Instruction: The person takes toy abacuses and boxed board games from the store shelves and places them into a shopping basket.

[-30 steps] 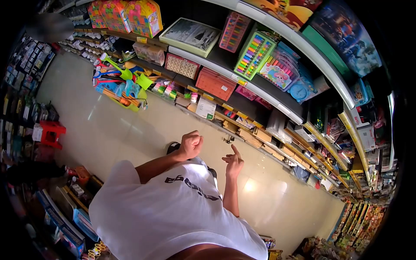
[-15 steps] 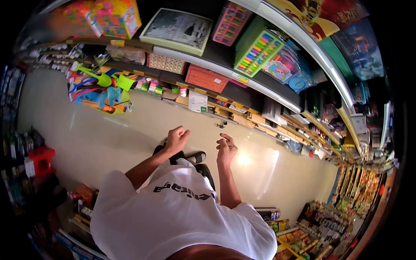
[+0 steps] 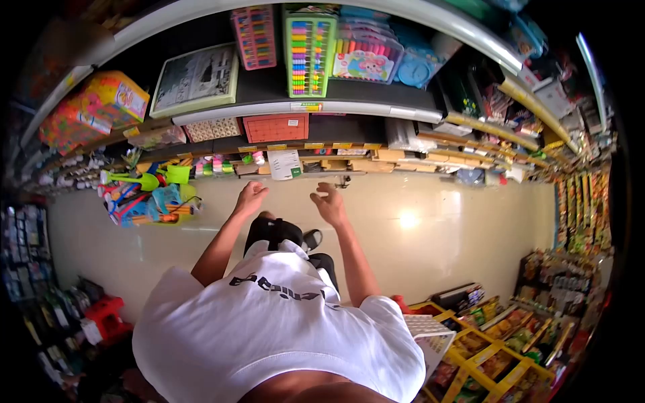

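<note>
My left hand (image 3: 252, 197) is held out over the floor, in front of the lower shelves, with its fingers curled loosely and nothing visible in it. To its right, my right hand (image 3: 329, 203) is raised with its fingers bent and apart, and it holds nothing. The two hands do not touch. Beyond them a white paper sheet (image 3: 285, 164) hangs at the shelf edge. Above it lie a red box (image 3: 276, 127) and, higher up, a green-framed abacus (image 3: 309, 57) beside a framed picture (image 3: 197, 79).
Colourful toy shovels (image 3: 144, 191) stand in a tub at the left. A red stool (image 3: 106, 319) is at the lower left. Yellow crates (image 3: 480, 356) of packets stand at the lower right. The tiled floor (image 3: 437, 235) runs between shelf rows.
The view has turned, bringing the long shelf level across the top and the yellow crates into sight. Both hands have moved forward, and the curled left fingers have loosened.
</note>
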Available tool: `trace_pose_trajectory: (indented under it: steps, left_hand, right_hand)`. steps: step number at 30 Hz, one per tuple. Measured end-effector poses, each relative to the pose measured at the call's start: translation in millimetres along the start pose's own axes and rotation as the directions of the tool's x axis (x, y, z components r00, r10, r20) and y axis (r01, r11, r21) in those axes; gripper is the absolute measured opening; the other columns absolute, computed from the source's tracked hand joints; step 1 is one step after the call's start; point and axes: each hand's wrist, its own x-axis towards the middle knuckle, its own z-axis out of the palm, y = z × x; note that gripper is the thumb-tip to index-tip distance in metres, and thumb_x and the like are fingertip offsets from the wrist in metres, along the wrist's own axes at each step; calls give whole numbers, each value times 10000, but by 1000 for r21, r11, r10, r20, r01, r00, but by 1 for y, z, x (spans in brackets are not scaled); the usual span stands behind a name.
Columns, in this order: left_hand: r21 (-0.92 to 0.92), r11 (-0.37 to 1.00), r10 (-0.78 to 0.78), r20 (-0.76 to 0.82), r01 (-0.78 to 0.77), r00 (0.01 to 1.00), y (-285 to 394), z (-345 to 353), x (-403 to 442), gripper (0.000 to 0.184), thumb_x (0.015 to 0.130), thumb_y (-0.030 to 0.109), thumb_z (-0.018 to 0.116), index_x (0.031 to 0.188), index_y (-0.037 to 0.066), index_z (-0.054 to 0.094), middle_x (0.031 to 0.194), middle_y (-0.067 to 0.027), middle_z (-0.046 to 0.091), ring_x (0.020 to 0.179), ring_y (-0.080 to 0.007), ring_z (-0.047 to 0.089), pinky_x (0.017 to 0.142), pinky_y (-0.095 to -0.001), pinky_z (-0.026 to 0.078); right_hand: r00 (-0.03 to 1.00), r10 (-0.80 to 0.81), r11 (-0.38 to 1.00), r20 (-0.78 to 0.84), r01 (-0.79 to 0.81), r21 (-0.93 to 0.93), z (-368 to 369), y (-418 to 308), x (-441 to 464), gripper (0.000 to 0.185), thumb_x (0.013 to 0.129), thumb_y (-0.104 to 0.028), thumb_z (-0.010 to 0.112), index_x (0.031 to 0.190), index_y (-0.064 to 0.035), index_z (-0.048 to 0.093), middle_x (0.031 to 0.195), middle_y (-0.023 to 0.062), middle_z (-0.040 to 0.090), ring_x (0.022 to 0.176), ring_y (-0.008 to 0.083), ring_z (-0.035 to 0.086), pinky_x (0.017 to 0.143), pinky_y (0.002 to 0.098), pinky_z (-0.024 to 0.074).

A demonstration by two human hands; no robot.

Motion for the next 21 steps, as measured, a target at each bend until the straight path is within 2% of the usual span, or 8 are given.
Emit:
trace_pose_trajectory:
  steps: [5, 10, 11, 13, 14, 17, 19, 21]
  left_hand:
    - [47, 986, -164, 108, 160, 980, 19, -15, 45, 416, 800, 286, 617, 1099, 19, 508, 1001, -86, 573, 879, -162, 541, 735, -284, 440]
    - [199, 924, -379, 354, 327, 855, -29, -32, 170, 232, 817, 305, 533, 986, 151, 575, 758, 27, 510, 642, -74, 475, 540, -277, 415]
    - [106, 905, -424, 272, 411, 864, -17, -32, 165, 452, 781, 403, 595, 1143, 147, 512, 1028, -24, 542, 890, -146, 495, 653, -335, 419]
    - [59, 874, -472, 344, 483, 812, -99, -38, 230, 630, 751, 455, 619, 1267, 157, 414, 1129, -25, 505, 995, -166, 485, 679, -372, 435]
    - [74, 852, -499, 412, 518, 762, -65, -46, 240, 690, 744, 481, 622, 1296, 152, 370, 1174, -35, 489, 1005, -185, 481, 692, -392, 436]
    - [-29, 843, -536, 34, 537, 844, -81, -55, 293, 647, 768, 479, 582, 1272, 130, 376, 1203, -81, 470, 1030, -227, 491, 768, -376, 439]
    - [-114, 780, -625, -90, 616, 775, -71, -67, 310, 653, 788, 467, 560, 1305, 131, 346, 1336, -109, 359, 1192, -268, 385, 907, -398, 385]
    - [-218, 810, -569, -66, 544, 820, -29, -64, 296, 633, 813, 448, 537, 1325, 139, 327, 1405, -108, 272, 1234, -293, 352, 982, -404, 327]
  right_hand:
    - [998, 67, 998, 13, -67, -17, 4, -9, 51, 485, 749, -257, 625, 1121, 37, 525, 1042, 178, 603, 944, 270, 590, 815, 327, 455]
    - [991, 112, 989, 70, -104, -103, 38, 5, 143, 358, 730, -257, 615, 990, -10, 605, 933, 192, 627, 867, 302, 608, 768, 371, 473]
    - [999, 53, 993, 2, -53, -105, 62, 27, 161, 432, 707, -265, 602, 1042, 7, 585, 944, 217, 616, 913, 317, 597, 796, 375, 471]
    - [987, 162, 968, 13, -156, -197, 74, 24, 183, 366, 712, -276, 602, 986, -33, 621, 976, 198, 613, 944, 310, 587, 799, 376, 475]
    - [977, 213, 960, -26, -214, -181, 82, 26, 202, 326, 723, -282, 597, 962, -64, 637, 969, 195, 617, 937, 304, 592, 803, 380, 473]
    - [988, 152, 976, -12, -152, -154, 98, 19, 236, 287, 706, -209, 570, 937, -53, 640, 859, 188, 633, 854, 322, 612, 746, 381, 486]
    - [943, 321, 934, 84, -301, -194, 97, 3, 260, 339, 720, -230, 568, 1013, -66, 613, 950, 206, 615, 915, 337, 590, 774, 393, 477]
    - [952, 300, 945, -54, -304, -118, 101, 6, 283, 344, 737, -245, 553, 994, -20, 595, 959, 214, 611, 927, 346, 583, 785, 394, 478]
